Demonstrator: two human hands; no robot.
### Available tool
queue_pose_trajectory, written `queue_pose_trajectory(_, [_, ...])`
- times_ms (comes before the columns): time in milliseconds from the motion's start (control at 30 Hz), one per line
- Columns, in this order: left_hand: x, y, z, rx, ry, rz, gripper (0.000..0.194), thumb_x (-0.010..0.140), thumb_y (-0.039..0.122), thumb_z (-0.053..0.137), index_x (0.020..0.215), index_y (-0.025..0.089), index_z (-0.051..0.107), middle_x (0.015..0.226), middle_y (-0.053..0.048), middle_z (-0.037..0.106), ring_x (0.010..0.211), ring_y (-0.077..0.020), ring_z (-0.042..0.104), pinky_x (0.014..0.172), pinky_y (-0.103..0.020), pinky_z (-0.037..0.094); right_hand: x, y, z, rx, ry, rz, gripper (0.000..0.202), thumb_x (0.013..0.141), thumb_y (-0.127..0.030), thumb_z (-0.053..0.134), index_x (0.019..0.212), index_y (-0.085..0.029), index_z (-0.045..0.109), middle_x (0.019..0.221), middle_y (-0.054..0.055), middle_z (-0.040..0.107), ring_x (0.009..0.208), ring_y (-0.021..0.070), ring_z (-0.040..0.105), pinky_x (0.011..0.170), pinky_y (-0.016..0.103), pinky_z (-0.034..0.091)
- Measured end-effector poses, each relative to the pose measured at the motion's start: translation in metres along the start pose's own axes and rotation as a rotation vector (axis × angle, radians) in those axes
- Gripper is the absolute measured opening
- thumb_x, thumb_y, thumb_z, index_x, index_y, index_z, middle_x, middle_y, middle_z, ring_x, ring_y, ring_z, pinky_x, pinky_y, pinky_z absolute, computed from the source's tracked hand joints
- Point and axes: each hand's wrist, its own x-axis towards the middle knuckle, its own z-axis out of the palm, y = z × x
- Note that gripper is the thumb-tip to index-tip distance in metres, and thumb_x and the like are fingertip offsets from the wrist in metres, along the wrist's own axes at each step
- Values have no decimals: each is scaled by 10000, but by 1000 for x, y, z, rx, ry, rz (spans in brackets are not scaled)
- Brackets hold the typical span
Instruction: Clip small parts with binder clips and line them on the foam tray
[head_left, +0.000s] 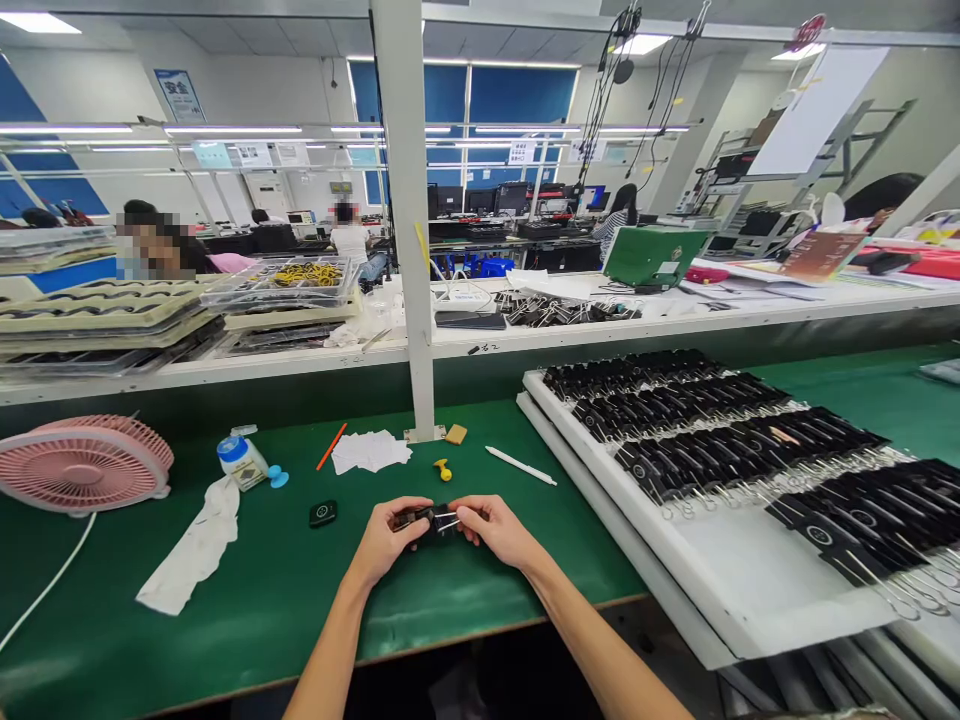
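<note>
Low over the front of the green table, my left hand (384, 543) is closed around a small black part, mostly covered by the fingers. My right hand (501, 530) pinches the silver wire handles of a black binder clip (441, 521) against that part. Where the clip ends and the part begins cannot be made out. To the left of my hands lies a small black square piece (322, 514) with a round mark on top. Beyond them are a yellow knobbed piece (444, 470) and a white pen (521, 466).
A white tray (757, 600) at right carries rows of black parts with binder clips. Leftward are a pink fan (86, 462), a blue-capped bottle (241, 460), a white cloth (191, 550) and a red stick (331, 446). A white post (405, 200) rises at the table's back.
</note>
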Motion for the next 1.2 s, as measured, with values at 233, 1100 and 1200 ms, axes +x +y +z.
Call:
queue_pose_trajectory(233, [1, 0, -1, 51, -10, -2, 442, 738, 443, 835, 1062, 143, 833, 815, -90, 744, 600, -145, 569, 553, -258, 494, -3, -6, 1, -16, 6, -7, 659, 843, -745, 659, 1045, -126, 759, 733, 28, 622, 596, 124, 507, 563, 267, 409])
queue_pose_trajectory(1100, [19, -9, -14, -21, 156, 40, 616, 704, 610, 822, 1156, 196, 769, 1069, -124, 770, 802, -289, 709, 626, -354, 595, -236, -128, -154, -565, 1362, -55, 511, 705, -640, 791, 930, -188, 713, 787, 77, 733, 690, 234, 635, 666, 358, 497])
queue_pose_trajectory(1200, [19, -8, -13, 24, 162, 46, 612, 675, 627, 829, 1118, 207, 788, 1032, -116, 772, 769, -279, 696, 617, -356, 594, -257, -118, -188, -929, 1466, -39, 510, 753, -669, 712, 921, -189, 757, 844, 102, 749, 708, 249, 623, 698, 391, 495])
